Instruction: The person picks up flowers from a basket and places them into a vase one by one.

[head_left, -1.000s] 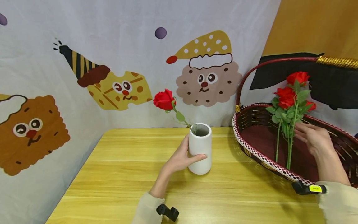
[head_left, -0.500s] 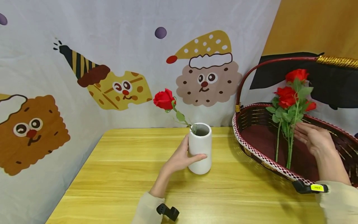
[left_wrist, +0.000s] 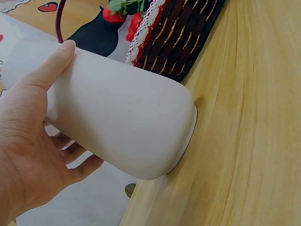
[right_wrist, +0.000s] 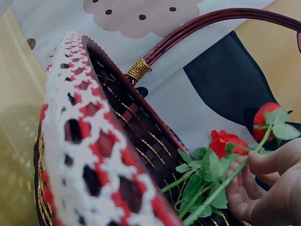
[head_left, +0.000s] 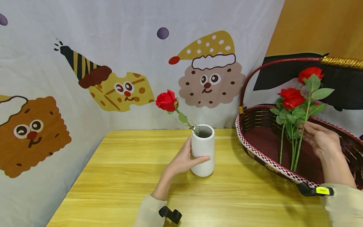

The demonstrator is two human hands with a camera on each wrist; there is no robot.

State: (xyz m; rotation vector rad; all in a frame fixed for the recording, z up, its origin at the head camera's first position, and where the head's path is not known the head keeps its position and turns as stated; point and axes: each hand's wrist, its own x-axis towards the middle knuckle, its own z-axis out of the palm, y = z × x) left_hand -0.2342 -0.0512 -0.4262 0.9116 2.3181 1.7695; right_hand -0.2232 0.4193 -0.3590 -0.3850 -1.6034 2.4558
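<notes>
My left hand grips a white cylindrical vase standing upright on the table; in the left wrist view its thumb lies along the vase. One red rose leans left out of the vase's mouth. At the right, my right hand pinches the stem of another red rose between thumb and fingers. That rose stands tilted to the right, its stem's lower end still inside the basket. Beside it lean other red roses; one bloom is mostly hidden behind leaves.
The dark red woven basket has a white lace rim and a tall arched handle above the roses. A pale wood table lies beneath. Behind hangs a cloth printed with cartoon biscuits and cheese.
My right hand has closed on one rose's stem. The rose's top has tilted right and a little up, apart from the other blooms. My left hand and the vase have stayed put.
</notes>
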